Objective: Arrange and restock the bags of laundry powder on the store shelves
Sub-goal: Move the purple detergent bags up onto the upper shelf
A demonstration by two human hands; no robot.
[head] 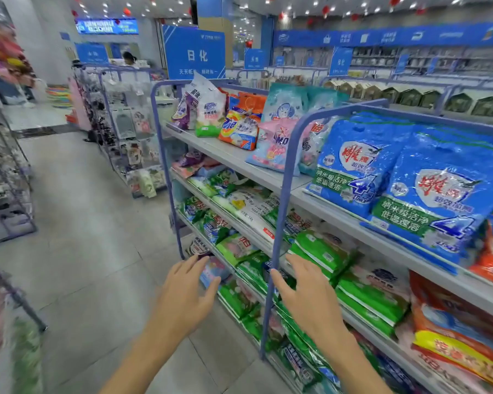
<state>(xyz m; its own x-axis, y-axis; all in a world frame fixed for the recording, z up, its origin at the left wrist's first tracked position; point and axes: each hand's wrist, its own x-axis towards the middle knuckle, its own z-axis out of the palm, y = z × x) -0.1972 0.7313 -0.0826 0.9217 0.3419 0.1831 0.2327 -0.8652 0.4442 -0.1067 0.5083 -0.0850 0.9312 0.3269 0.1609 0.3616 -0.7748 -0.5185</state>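
- Left hand (187,294) is spread wide with its fingers apart. It holds nothing and hovers before the low shelves.
- Right hand (305,294) is likewise spread and empty. Its thumb lies just beside the purple post (281,211), perhaps touching it; blur hides the contact.
- Blue bags (362,166) lean upright on the top shelf (228,156), right of the post.
- Green bags (322,248) lie stacked flat on lower tiers, just beyond the right fingers.
- A pink bag (271,149) and an orange bag (238,132) lean further left on the top shelf.
- The floor (83,223) is grey tile, and a blue sign (195,55) stands behind the shelves.
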